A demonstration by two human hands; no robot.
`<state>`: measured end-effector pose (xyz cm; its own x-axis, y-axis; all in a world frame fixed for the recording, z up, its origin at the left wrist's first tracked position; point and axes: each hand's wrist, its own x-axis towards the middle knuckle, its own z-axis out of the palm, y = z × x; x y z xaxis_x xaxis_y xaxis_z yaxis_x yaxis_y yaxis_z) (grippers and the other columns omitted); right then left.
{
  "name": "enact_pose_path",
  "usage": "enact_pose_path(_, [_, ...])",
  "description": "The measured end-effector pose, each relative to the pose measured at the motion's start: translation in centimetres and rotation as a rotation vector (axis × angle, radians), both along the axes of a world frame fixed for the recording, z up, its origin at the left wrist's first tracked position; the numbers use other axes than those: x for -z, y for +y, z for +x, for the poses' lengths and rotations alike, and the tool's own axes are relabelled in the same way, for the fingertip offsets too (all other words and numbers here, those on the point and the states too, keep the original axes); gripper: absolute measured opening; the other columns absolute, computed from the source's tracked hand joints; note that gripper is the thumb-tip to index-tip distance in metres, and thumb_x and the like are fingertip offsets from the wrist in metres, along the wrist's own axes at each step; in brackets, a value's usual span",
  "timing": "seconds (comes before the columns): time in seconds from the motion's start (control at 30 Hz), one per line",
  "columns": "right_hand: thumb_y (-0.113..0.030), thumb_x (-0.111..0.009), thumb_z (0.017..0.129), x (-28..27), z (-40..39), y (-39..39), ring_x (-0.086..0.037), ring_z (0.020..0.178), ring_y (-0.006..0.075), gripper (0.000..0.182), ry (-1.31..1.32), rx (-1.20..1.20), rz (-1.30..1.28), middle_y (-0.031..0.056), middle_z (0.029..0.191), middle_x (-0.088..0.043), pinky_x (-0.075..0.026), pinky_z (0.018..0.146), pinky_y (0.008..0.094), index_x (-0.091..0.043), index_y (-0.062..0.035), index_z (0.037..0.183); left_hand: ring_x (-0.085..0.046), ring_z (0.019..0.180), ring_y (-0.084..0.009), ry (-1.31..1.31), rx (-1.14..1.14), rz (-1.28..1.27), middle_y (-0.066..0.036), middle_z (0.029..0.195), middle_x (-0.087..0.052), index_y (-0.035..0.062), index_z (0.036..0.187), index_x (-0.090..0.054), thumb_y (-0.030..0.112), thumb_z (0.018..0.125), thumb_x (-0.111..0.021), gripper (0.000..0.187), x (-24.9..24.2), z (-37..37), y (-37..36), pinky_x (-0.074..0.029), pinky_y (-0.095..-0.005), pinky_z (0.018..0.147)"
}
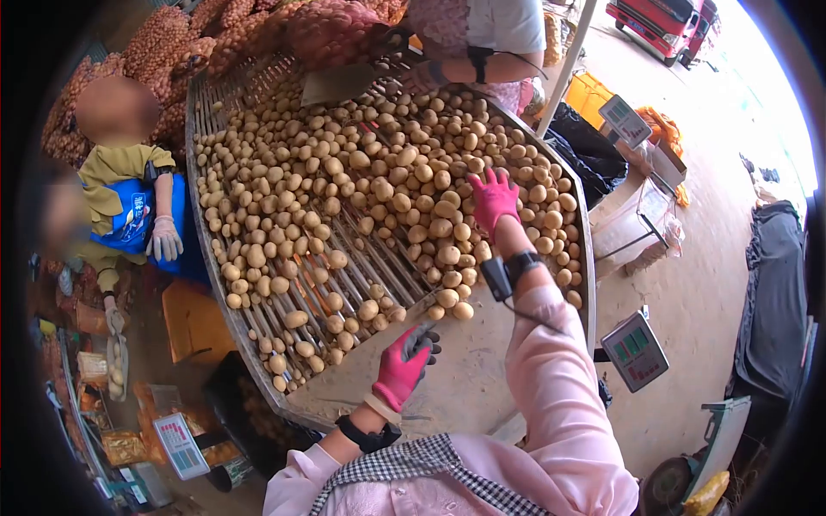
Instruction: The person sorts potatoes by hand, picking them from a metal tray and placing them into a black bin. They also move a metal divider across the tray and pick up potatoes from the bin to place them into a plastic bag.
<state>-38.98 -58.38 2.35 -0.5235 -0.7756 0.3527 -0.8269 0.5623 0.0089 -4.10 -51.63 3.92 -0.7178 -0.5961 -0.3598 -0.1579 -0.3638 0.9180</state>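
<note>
Many potatoes (pixel 401 203) lie spread over a slatted metal sorting table (pixel 344 228). My right hand (pixel 496 199), in a pink glove, reaches far out over the potatoes on the right side. Its fingers are spread and touch or hover just above them; I see nothing gripped. My left hand (pixel 402 368), in a pink glove with grey fingertips, is above the smooth metal plate (pixel 460 365) at the near end. Its fingers are apart and slightly bent, beside the nearest potatoes, with nothing seen in them.
A co-worker (pixel 129 193) in a blue apron stands left; another person (pixel 508 39) works at the far end, near a metal scoop-like sheet (pixel 337 83). Net sacks (pixel 159 39) are piled behind. Scales (pixel 635 350) flank the table. A red truck (pixel 662 26) stands far right.
</note>
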Motion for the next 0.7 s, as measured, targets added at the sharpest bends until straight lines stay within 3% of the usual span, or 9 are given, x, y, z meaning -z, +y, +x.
enact_pose_path(0.07, [-0.014, -0.065, 0.081, -0.5, -2.8, -1.5, -0.051, 0.122, 0.0347, 0.045, -0.236, -0.095, 0.349, 0.0113, 0.126, -0.057, -0.044, 0.093, 0.0511, -0.059, -0.0204, 0.125, -0.068, 0.100, -0.0205, 0.058, -0.031, 0.099, -0.009, 0.118, -0.066, 0.0051, 0.138, -0.053, 0.010, 0.100, -0.054, 0.039, 1.2, -0.2, -1.5, -0.057, -0.0311, 0.080])
enact_pose_path(0.13, [-0.019, -0.071, 0.078, -2.2, -0.8, -1.6, -0.058, 0.109, 0.0331, 0.043, -0.135, -0.081, 0.267, 0.0120, 0.117, -0.059, -0.048, 0.089, 0.0460, -0.061, -0.0167, 0.119, -0.068, 0.099, -0.0229, 0.171, -0.155, 0.349, -0.013, 0.119, -0.064, 0.0011, 0.138, -0.050, 0.012, 0.099, -0.056, 0.040, 1.5, -0.6, -2.8, -0.056, -0.0299, 0.083])
enact_pose_path(0.2, [-0.024, -0.075, 0.076, -2.2, 1.9, 0.2, -0.059, 0.107, 0.0345, 0.051, -0.532, -0.411, 0.047, 0.0134, 0.119, -0.060, -0.049, 0.092, 0.0433, -0.060, -0.0126, 0.123, -0.066, 0.105, -0.0245, 0.219, -0.185, 0.327, -0.012, 0.125, -0.061, 0.0083, 0.140, -0.050, 0.022, 0.101, -0.055, 0.042, 2.0, -1.2, -3.6, -0.056, -0.0338, 0.086])
enact_pose_path(0.27, [-0.029, -0.078, 0.075, -4.5, 5.8, 2.4, -0.059, 0.108, 0.0365, 0.061, -1.338, -0.622, -0.007, 0.0163, 0.122, -0.060, -0.049, 0.095, 0.0418, -0.058, -0.0098, 0.129, -0.063, 0.112, -0.0261, 0.441, -0.411, 0.806, -0.010, 0.131, -0.057, 0.0168, 0.138, -0.052, 0.034, 0.101, -0.053, 0.040, 1.0, -1.6, -4.5, -0.056, -0.0382, 0.086])
enact_pose_path(0.33, [-0.034, -0.080, 0.073, -1.1, 5.2, 1.7, -0.055, 0.115, 0.0344, 0.071, -0.658, -0.562, -0.093, 0.0165, 0.126, -0.057, -0.046, 0.098, 0.0427, -0.054, -0.0111, 0.136, -0.063, 0.110, -0.0266, 0.552, -0.494, 0.938, -0.008, 0.128, -0.059, 0.0192, 0.130, -0.056, 0.047, 0.099, -0.051, 0.042, 1.8, -1.1, -5.8, -0.057, -0.0378, 0.082])
enact_pose_path(0.47, [-0.031, -0.076, 0.074, 0.2, 9.9, -0.1, -0.052, 0.113, 0.0319, 0.061, -0.050, -0.362, 0.311, 0.0093, 0.134, -0.045, -0.045, 0.090, 0.0466, -0.056, -0.0266, 0.132, -0.070, 0.085, -0.0267, 0.682, -0.311, 1.107, -0.012, 0.106, -0.068, 0.0140, 0.122, -0.062, 0.051, 0.098, -0.052, 0.045, 5.2, 2.8, -7.7, -0.058, -0.0331, 0.066])
enact_pose_path(0.53, [-0.031, -0.075, 0.075, 1.5, 10.5, -1.5, -0.052, 0.113, 0.0337, 0.059, -0.033, -0.276, 0.348, 0.0092, 0.132, -0.048, -0.045, 0.090, 0.0471, -0.056, -0.0233, 0.130, -0.070, 0.078, -0.0272, 0.615, -0.370, 1.088, -0.015, 0.103, -0.069, 0.0091, 0.119, -0.063, 0.051, 0.098, -0.052, 0.048, 4.4, 3.4, -7.2, -0.059, -0.0340, 0.065])
enact_pose_path(0.6, [-0.030, -0.075, 0.075, 2.1, 9.0, -2.2, -0.052, 0.113, 0.0335, 0.056, -0.114, -0.304, 0.333, 0.0090, 0.128, -0.052, -0.045, 0.091, 0.0466, -0.057, -0.0206, 0.128, -0.069, 0.092, -0.0288, 0.767, -0.232, 1.166, -0.017, 0.113, -0.067, 0.0046, 0.121, -0.060, 0.051, 0.098, -0.053, 0.052, 6.0, 3.9, -7.4, -0.060, -0.0377, 0.076])
enact_pose_path(0.7, [-0.029, -0.074, 0.076, 2.9, 7.1, -2.1, -0.053, 0.112, 0.0334, 0.051, -0.307, -0.355, 0.278, 0.0094, 0.121, -0.057, -0.046, 0.092, 0.0452, -0.060, -0.0151, 0.123, -0.063, 0.111, -0.0305, 0.813, -0.545, 1.203, -0.019, 0.124, -0.062, 0.0004, 0.123, -0.056, 0.050, 0.097, -0.053, 0.056, 6.0, 3.3, -7.0, -0.056, -0.0428, 0.092])
